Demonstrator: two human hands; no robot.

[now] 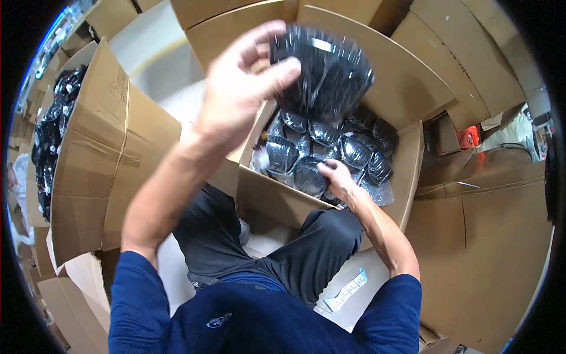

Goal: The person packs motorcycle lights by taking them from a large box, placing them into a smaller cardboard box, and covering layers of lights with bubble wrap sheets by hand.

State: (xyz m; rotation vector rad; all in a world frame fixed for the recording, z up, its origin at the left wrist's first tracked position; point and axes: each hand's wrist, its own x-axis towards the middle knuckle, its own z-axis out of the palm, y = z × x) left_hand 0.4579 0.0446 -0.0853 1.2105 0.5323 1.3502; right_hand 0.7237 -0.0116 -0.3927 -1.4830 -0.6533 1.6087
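Observation:
Raised at the top middle, my left hand (244, 76) grips a glossy black plastic-wrapped part (327, 74) by its left edge, thumb on the near side. The part is smeared by motion, so its exact kind does not show. Lower down, my right hand (341, 180) reaches into an open cardboard box (283, 192), its fingers closed on the edge of a rounded black wrapped part (311, 176). Around it in the box lie several similar black parts (355, 151) in clear plastic, with bubble wrap (377, 193) at the near right corner.
To the left stands a tall cardboard box (97, 159) with more black wrapped parts (56, 138) behind its wall. Large cardboard (489, 236) fills the right side. A pale printed strip (346, 292) lies on the floor by my legs. Something red (470, 137) sits beyond the box.

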